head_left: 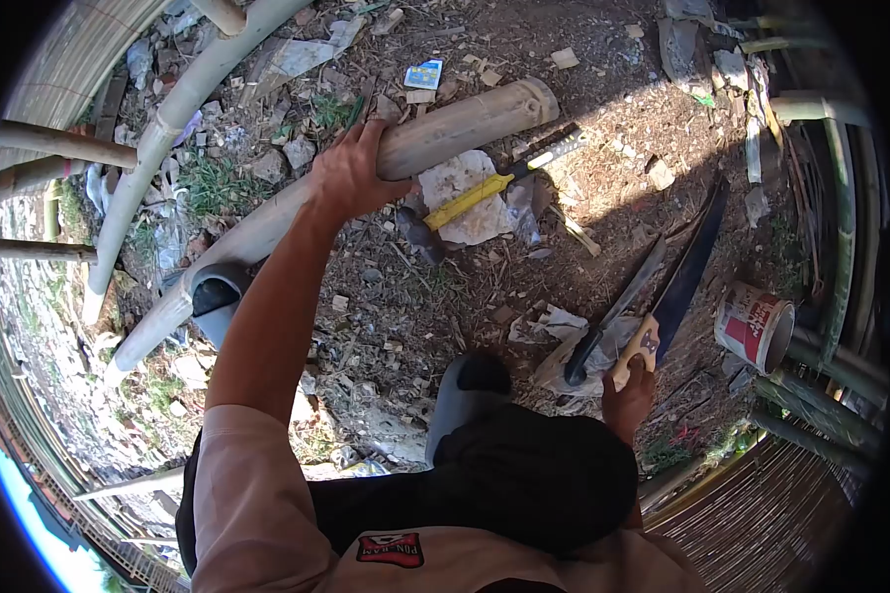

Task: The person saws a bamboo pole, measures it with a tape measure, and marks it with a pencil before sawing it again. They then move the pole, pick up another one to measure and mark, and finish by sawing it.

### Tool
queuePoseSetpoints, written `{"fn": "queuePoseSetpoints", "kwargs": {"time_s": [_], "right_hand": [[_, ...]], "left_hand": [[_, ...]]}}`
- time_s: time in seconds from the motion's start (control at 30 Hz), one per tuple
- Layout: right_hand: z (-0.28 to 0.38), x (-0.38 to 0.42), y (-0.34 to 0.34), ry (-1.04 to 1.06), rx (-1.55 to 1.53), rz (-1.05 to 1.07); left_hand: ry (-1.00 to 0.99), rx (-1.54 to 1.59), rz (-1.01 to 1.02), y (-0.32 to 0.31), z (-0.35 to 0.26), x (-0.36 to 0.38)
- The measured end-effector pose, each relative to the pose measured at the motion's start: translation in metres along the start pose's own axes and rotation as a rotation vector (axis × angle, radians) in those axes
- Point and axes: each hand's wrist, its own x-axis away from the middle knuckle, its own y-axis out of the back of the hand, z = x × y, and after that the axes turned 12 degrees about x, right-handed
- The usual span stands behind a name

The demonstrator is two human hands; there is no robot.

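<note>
My left hand (350, 176) lies over a thick bamboo pole (465, 127), its fingers curled round the far side and the thumb on the near side. The pole runs slantwise along the ground, its cut end at the upper right. Low on the right, my right hand (630, 397) is closed on the light wooden handle of a hand saw (680, 296), whose dark blade points up and away. Beside the saw lies a machete (618, 311) with a black handle. A hammer (465, 203) with a yellow and black handle rests on a pale stone (462, 176) near the pole.
A white and red bucket (754, 326) lies tipped at the right, near more bamboo poles (841, 227). An upright bamboo frame (158, 148) stands at the left. Wood chips, stones and a blue and yellow packet (423, 74) litter the dirt. My shod feet (218, 296) are close to the pole.
</note>
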Motion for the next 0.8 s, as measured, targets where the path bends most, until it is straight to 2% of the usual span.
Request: {"fn": "queuePoseSetpoints", "kwargs": {"time_s": [0.03, 0.1, 0.2, 0.23, 0.3, 0.43, 0.47, 0.57, 0.63, 0.67, 0.7, 0.77, 0.8], "right_hand": [[0.010, -0.003, -0.005, 0.024, -0.136, -0.087], [0.036, -0.014, -0.009, -0.020, -0.106, -0.071], [0.051, -0.023, -0.004, -0.366, -0.125, 0.063], [0.035, -0.014, -0.017, -0.366, -0.129, 0.053], [-0.013, 0.014, -0.053, -0.112, -0.186, 0.016], [-0.038, 0.043, -0.043, -0.043, -0.167, 0.131], [-0.042, 0.040, -0.055, -0.015, -0.097, 0.101], [-0.055, 0.025, -0.070, 0.053, -0.019, -0.002], [-0.054, 0.022, -0.077, 0.040, -0.013, -0.088], [-0.059, 0.014, -0.074, 0.179, 0.032, -0.171], [-0.062, 0.003, -0.081, 0.183, 0.019, -0.176], [-0.067, -0.011, -0.101, 0.301, -0.041, -0.160], [-0.056, -0.008, -0.084, 0.198, -0.066, -0.126]], "left_hand": [[0.022, 0.054, 0.025, -0.001, -0.001, -0.002], [0.055, 0.020, 0.005, -0.002, 0.000, -0.003], [0.141, -0.050, 0.130, 0.003, -0.003, -0.002], [0.137, -0.050, 0.120, 0.003, -0.002, -0.003], [0.122, -0.017, 0.084, -0.001, -0.006, -0.007], [0.036, -0.063, 0.062, -0.013, -0.042, -0.033], [0.072, -0.020, 0.160, -0.014, -0.053, -0.045], [0.198, -0.110, 0.254, -0.029, -0.073, -0.070], [0.157, -0.216, 0.235, -0.048, -0.064, -0.071], [0.100, -0.184, 0.115, -0.056, -0.057, -0.070], [0.046, -0.155, -0.014, -0.063, -0.048, -0.070], [0.053, -0.189, -0.036, -0.065, -0.048, -0.072], [0.119, -0.170, 0.040, -0.057, -0.056, -0.070]]}}
